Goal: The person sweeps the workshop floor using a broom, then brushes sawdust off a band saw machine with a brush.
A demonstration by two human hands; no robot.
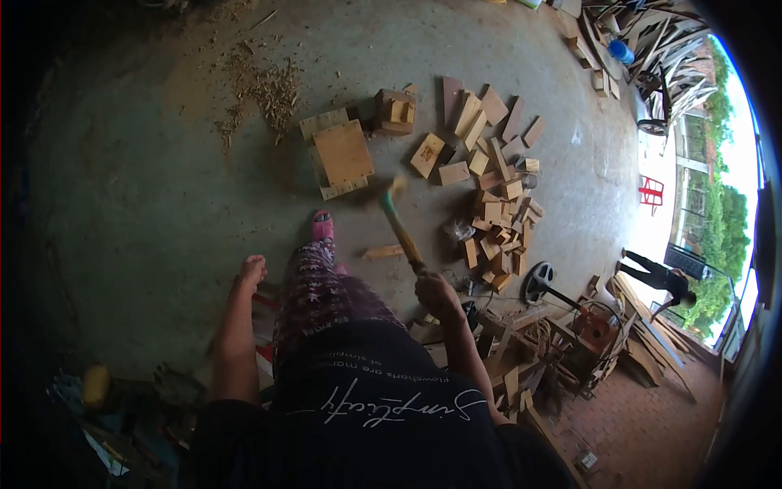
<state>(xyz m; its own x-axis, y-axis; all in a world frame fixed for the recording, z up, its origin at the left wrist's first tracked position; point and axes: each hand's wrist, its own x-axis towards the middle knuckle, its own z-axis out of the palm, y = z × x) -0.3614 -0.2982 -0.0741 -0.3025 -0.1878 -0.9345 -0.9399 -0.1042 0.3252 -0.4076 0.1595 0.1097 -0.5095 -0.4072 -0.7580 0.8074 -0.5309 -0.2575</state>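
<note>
On the grey floor, near the feet, sits one square wooden piece (342, 153). One hammer (400, 232) is up over the floor, its head just beside the square piece in this view. The right hand (440, 295) is wrapped tight around the end of the hammer's handle. The left hand (254, 269) has its fingers curled in together, and I cannot tell if anything is inside. One chunky wood block (395, 112) stands close to the square piece. One thin strip of wood (383, 253) lies below the hammer.

To the right is a big messy pile of wood blocks (501, 224), too jumbled to count, with one clear plastic bag (460, 231) at its edge. One pink shoe (322, 226) is near the square piece. The black shirt (358, 416) and patterned pants (326, 297) hide the floor behind them. Far off to the right, one other person (656, 277) stands by some long boards.

The square piece has a flat, smooth brown top and paler strips on two sides. Curly wood shavings (277, 94) are spread on the floor. The hammer's handle is yellowish, and its head is blurry.
</note>
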